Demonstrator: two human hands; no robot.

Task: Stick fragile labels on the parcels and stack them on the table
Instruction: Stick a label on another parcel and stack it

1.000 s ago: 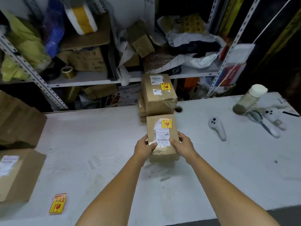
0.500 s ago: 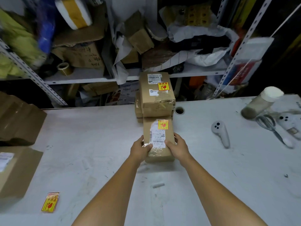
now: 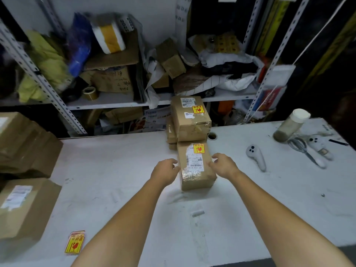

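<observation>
A small brown parcel [image 3: 194, 166] with a yellow fragile label lies on the white table [image 3: 115, 170], pushed against a stack of labelled parcels [image 3: 189, 120] at the table's back edge. My left hand [image 3: 165, 168] hovers just left of the small parcel with loosely curled fingers, holding nothing. Just right of the same parcel is my right hand [image 3: 223, 164], fingers apart and off the cardboard. A pad of yellow fragile labels [image 3: 75, 242] rests near the front left edge. Unlabelled brown boxes [image 3: 25, 207] sit at the far left.
A white controller [image 3: 256, 157], scissors [image 3: 302, 149], a second controller [image 3: 317, 145] and a capped jar [image 3: 290, 126] lie on the right of the table. Cluttered metal shelving [image 3: 115, 105] stands behind. A scrap of paper [image 3: 197, 212] lies near the front.
The small parcel was pushed back against the stack, then both hands let go of it and drew slightly apart.
</observation>
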